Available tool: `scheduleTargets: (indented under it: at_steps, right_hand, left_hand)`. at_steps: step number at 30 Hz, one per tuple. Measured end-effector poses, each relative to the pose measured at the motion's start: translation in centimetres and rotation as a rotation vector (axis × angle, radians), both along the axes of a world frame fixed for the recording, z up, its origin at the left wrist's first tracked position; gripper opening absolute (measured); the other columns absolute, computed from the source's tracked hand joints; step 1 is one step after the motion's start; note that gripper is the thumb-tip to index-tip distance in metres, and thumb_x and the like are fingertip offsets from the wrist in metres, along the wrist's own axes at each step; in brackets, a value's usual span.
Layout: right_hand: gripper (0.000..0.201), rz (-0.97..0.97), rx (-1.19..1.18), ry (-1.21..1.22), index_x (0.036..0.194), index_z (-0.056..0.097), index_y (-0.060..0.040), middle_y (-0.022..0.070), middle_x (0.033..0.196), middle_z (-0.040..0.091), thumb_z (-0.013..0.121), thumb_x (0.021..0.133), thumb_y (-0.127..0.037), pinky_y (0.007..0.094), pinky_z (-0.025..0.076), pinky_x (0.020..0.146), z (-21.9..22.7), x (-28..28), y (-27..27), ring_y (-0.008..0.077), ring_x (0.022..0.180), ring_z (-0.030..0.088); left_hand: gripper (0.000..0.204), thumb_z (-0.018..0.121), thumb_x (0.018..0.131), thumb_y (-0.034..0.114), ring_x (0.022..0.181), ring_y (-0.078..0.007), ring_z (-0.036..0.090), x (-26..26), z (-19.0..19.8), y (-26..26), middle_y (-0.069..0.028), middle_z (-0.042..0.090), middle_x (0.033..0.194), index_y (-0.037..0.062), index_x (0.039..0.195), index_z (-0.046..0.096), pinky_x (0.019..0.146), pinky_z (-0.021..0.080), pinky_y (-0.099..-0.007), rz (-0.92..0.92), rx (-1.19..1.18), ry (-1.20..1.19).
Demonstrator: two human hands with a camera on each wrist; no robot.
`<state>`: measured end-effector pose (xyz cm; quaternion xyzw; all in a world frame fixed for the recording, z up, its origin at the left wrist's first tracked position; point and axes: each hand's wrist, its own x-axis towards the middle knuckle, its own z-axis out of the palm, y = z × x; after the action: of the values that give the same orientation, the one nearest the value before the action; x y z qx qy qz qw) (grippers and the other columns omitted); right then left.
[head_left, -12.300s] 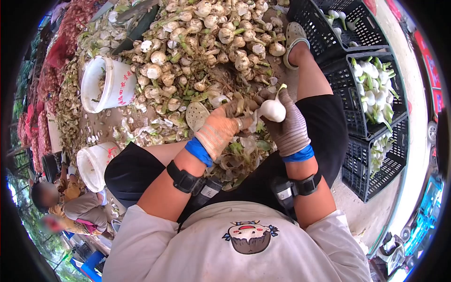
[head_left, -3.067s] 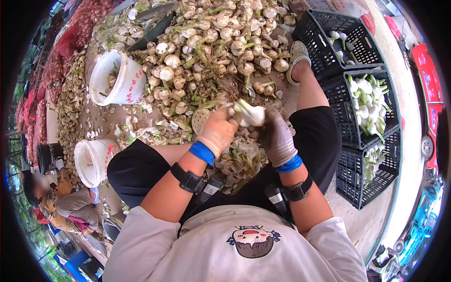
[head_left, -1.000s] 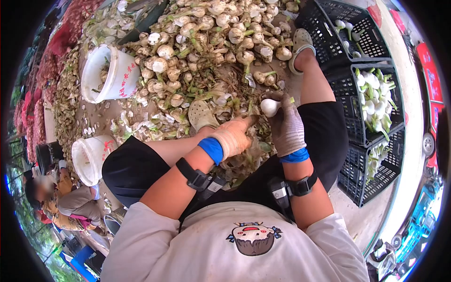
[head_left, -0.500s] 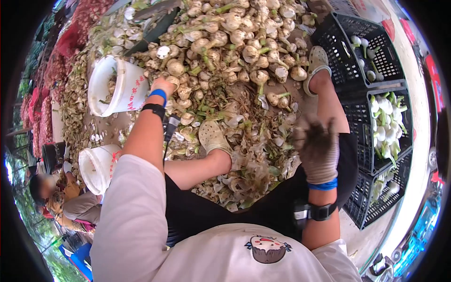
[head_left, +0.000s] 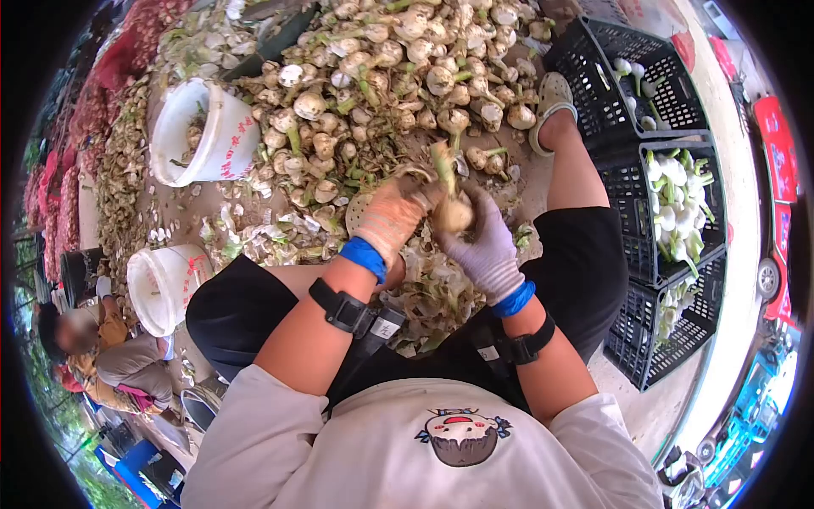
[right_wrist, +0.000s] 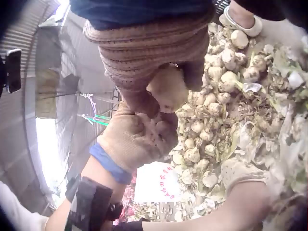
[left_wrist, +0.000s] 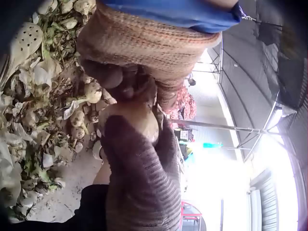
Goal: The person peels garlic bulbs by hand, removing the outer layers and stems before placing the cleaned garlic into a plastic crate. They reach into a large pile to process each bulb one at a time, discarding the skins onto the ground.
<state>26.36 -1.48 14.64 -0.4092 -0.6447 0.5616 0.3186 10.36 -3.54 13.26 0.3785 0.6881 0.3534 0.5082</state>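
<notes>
Garlic bulbs lie heaped across the floor. Loose skins, white buckets and black crates surround them.

Daylight floods in from the right, where the pale ground burns out to white, while the garlic pile sits in softer, even shade with faint shadows. The head view bends hard toward its rim and drops to black at the corners, yet stays fairly crisp in the middle; both wrist views look hazier, with dim gloves against blown-out openings and dark corners, and the leaf litter smears at the right wrist view's edge.
</notes>
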Motion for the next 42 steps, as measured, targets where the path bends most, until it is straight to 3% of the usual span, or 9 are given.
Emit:
scheduleTargets:
  at_steps: [9, 13, 21, 23, 25, 29, 33, 40, 42]
  right_hand:
    - [0.051, 0.073, 0.197, -0.087, 0.114, 0.049, -0.0046, 0.0149, 0.116, 0.05, 0.062, 0.064, -0.005, 0.0346, 0.044, 0.09, 1.4, 2.7, -1.2, 0.0314, 0.106, 0.052]
    - [0.057, -0.121, -1.032, 0.805, 0.13, 0.034, -0.0051, 0.012, 0.109, 0.052, 0.061, 0.081, -0.019, 0.033, 0.05, 0.072, 4.2, 3.0, -0.9, 0.0213, 0.091, 0.057]
    - [0.043, 0.056, -0.984, 0.343, 0.117, 0.048, -0.0075, 0.0047, 0.082, 0.057, 0.05, 0.089, -0.041, 0.0203, 0.041, 0.041, 2.7, 5.0, 0.0, 0.0092, 0.051, 0.051]
    - [0.043, -0.236, 0.07, 0.129, 0.113, 0.051, -0.0093, 0.0059, 0.076, 0.059, 0.045, 0.09, -0.045, 0.0218, 0.039, 0.037, 0.0, 2.2, -0.7, 0.0117, 0.042, 0.05]
    - [0.039, -0.324, -0.108, 0.243, 0.11, 0.052, -0.0098, 0.0069, 0.076, 0.061, 0.044, 0.091, -0.043, 0.023, 0.042, 0.037, 0.4, 2.4, -0.2, 0.0143, 0.048, 0.056]
    - [0.047, -0.014, -1.125, 0.681, 0.104, 0.053, -0.009, 0.007, 0.086, 0.061, 0.044, 0.089, -0.052, 0.0223, 0.042, 0.037, 0.8, 3.7, 1.1, 0.0134, 0.069, 0.06]
    - [0.049, 0.057, -0.922, 0.218, 0.12, 0.049, -0.0073, 0.0025, 0.094, 0.061, 0.047, 0.09, -0.046, 0.0242, 0.05, 0.054, 0.2, 2.7, 0.7, 0.0107, 0.081, 0.059]
    - [0.025, -0.247, -1.098, 0.728, 0.106, 0.053, -0.0093, 0.0111, 0.097, 0.06, 0.059, 0.085, -0.023, 0.0445, 0.048, 0.084, -0.2, 3.3, 1.8, 0.0265, 0.093, 0.059]
    - [0.025, -0.209, -1.085, 0.73, 0.106, 0.053, -0.009, 0.0106, 0.097, 0.06, 0.059, 0.085, -0.022, 0.0452, 0.047, 0.086, 0.9, 2.8, 2.4, 0.0272, 0.094, 0.059]
  left_hand:
    - [0.024, 0.064, 0.083, 0.017, 0.06, -0.0161, 0.06, 0.7, 0.7, -2.8, -0.0089, 0.064, 0.079, -0.002, 0.095, 0.058, 0.053, 0.048, -0.0263, -0.212, 0.508, 0.001]
    - [0.021, 0.063, 0.084, 0.015, 0.064, -0.016, 0.06, 1.5, 2.5, -3.8, -0.0087, 0.064, 0.079, -0.0011, 0.096, 0.058, 0.057, 0.048, -0.0263, -0.089, 0.427, -0.064]
    - [0.032, 0.071, 0.075, 0.016, 0.08, -0.0144, 0.059, 2.8, 4.0, -4.5, -0.0065, 0.065, 0.091, 0.0013, 0.102, 0.06, 0.075, 0.046, -0.0279, -0.234, 0.414, 0.075]
    - [0.03, 0.068, 0.076, 0.013, 0.08, -0.0142, 0.058, 3.2, 6.0, -4.0, -0.006, 0.065, 0.09, 0.0029, 0.103, 0.061, 0.075, 0.046, -0.029, -0.475, 0.137, 0.307]
    - [0.029, 0.068, 0.076, 0.012, 0.079, -0.0132, 0.057, 1.0, 1.0, -4.4, -0.0067, 0.065, 0.09, 0.0022, 0.103, 0.061, 0.075, 0.046, -0.0287, -0.479, 0.36, 0.384]
    - [0.038, 0.065, 0.071, 0.0, 0.081, -0.0208, 0.061, -1.6, -1.5, -2.3, -0.0105, 0.065, 0.093, 0.0016, 0.107, 0.055, 0.075, 0.049, -0.0295, 0.408, 0.17, -0.887]
    - [0.037, 0.061, 0.064, 0.008, 0.093, -0.023, 0.058, 0.2, 6.9, -3.9, -0.0102, 0.058, 0.095, 0.0023, 0.1, 0.053, 0.089, 0.043, -0.0324, -0.429, 0.376, 0.597]
    - [0.027, 0.046, 0.09, 0.017, 0.094, -0.0185, 0.059, 0.7, 4.3, -4.5, -0.0099, 0.059, 0.104, 0.0065, 0.114, 0.053, 0.084, 0.051, -0.0326, 0.273, -0.101, -1.227]
    - [0.027, 0.048, 0.089, 0.017, 0.094, -0.0183, 0.059, 0.0, 0.1, -5.7, -0.0093, 0.06, 0.105, 0.0063, 0.113, 0.053, 0.085, 0.05, -0.0333, 0.073, -0.21, -1.054]
